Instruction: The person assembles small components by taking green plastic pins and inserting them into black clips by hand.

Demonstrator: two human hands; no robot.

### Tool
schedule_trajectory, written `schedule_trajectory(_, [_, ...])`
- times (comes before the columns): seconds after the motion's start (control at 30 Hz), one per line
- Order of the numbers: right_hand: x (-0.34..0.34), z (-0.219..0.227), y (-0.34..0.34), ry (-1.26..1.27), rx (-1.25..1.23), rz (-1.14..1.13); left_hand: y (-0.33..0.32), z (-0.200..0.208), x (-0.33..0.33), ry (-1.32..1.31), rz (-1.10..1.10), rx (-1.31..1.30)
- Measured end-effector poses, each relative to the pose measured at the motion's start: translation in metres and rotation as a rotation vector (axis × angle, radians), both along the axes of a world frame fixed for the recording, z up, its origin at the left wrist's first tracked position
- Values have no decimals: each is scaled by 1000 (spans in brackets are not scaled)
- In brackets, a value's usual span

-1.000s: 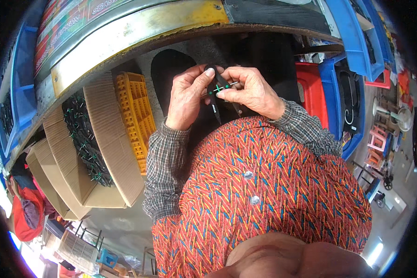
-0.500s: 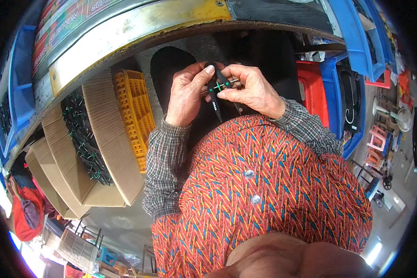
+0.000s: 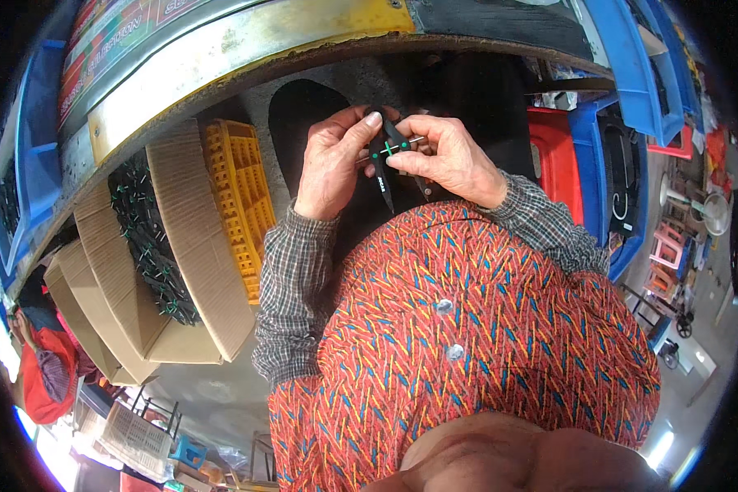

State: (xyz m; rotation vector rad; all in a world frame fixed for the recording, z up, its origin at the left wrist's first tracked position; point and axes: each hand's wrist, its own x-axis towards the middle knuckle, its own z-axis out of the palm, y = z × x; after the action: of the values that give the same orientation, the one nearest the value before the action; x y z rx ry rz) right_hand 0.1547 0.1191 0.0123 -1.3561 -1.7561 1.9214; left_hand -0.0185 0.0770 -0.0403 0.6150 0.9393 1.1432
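Note:
Above my lap I hold a black drawing compass (image 3: pixel 382 175) with a green centre wheel and green dots, a thin metal rod running across it between the two legs. My left hand (image 3: pixel 330 162) pinches its joined top end between thumb and fingers. At the rod's right side, my right hand (image 3: pixel 453 160) is closed, with thumb and forefinger by the wheel and the right leg. Both legs point down toward my apron; the right leg is partly covered by my fingers.
A workbench edge (image 3: pixel 246 45) curves across the top. To the left stand a cardboard box (image 3: pixel 201 246) of similar black and green pieces (image 3: pixel 152 238) and a yellow crate (image 3: pixel 239 205). A red stool (image 3: pixel 556 164) and a blue bin (image 3: pixel 586 160) sit on the right.
The compass and both hands stay in nearly the same place. The compass legs look slightly turned, and the right leg shows less.

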Motion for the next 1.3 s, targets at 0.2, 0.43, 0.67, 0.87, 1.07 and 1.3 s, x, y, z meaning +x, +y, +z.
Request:
schedule_trajectory(0.2, [0, -12, -1, 104, 134, -9, -1, 0, 2, 43, 20, 40])
schedule_trajectory(0.43, [6, -13, 0, 113, 91, -95, -18, 0, 11, -39, 136, 64])
schedule_trajectory(0.67, [-1, -6, -1, 285, -56, -92, -33, 5, 24, -130, 224, 39])
schedule_trajectory(0.87, [1, -3, -2, 251, 36, -49, -33, 13, 35, -93, 317, 122])
schedule_trajectory(1.07, [-6, -6, -3, 200, 459, -110, -34, 19, 42, -108, 363, 138])
schedule_trajectory(1.3, [-1, 3, 1, 179, 239, -87, -32, 18, 47, -21, 393, 197])
